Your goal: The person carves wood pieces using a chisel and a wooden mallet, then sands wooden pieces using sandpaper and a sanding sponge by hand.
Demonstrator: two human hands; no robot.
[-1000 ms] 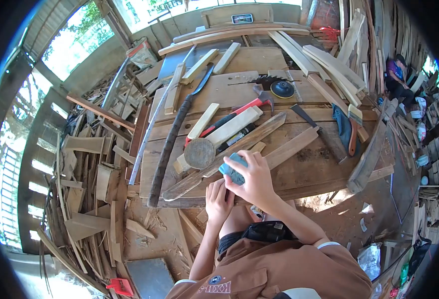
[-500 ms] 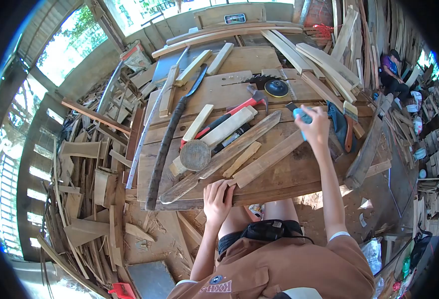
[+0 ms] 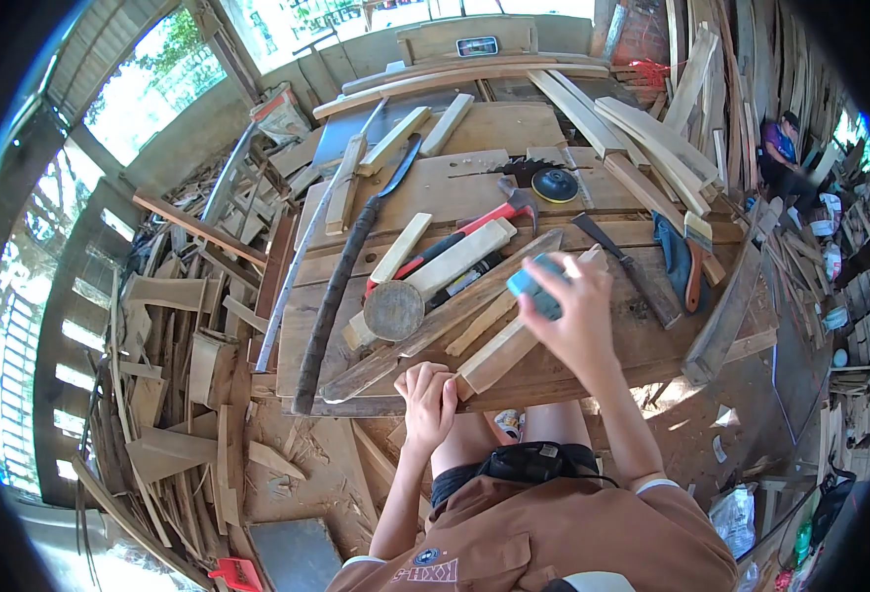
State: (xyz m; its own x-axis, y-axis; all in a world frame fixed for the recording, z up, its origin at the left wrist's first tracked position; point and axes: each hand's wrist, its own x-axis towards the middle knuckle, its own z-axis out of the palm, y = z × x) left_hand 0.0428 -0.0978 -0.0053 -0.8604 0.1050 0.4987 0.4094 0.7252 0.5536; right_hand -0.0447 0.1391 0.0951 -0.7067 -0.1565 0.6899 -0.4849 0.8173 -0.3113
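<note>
My right hand (image 3: 585, 314) grips a small teal block (image 3: 537, 286) between thumb and fingers. It is above the far part of a pale wooden board (image 3: 499, 360), which lies slanted across the bench; whether the block touches the wood I cannot tell. At the near bench edge, my left hand (image 3: 427, 403) has its fingers curled at the board's near end. Left of the board are a thin wood strip (image 3: 482, 326), a longer weathered plank (image 3: 435, 328) and a round wooden disc (image 3: 393, 311). A flat-bladed tool with a wooden handle (image 3: 642, 281) lies to the right.
On the bench (image 3: 603, 363) lie a red-handled claw hammer (image 3: 514, 204), a long black-handled blade (image 3: 341, 261), a circular saw blade (image 3: 524, 168), a black round pad (image 3: 555, 185) and a brush (image 3: 694, 261). Scrap wood (image 3: 173, 395) piles up at left. A person (image 3: 785, 163) sits at far right.
My right hand has moved left and nearer with the teal block, from beside the flat-bladed tool to over the board. My left hand stays at the board's near end.
</note>
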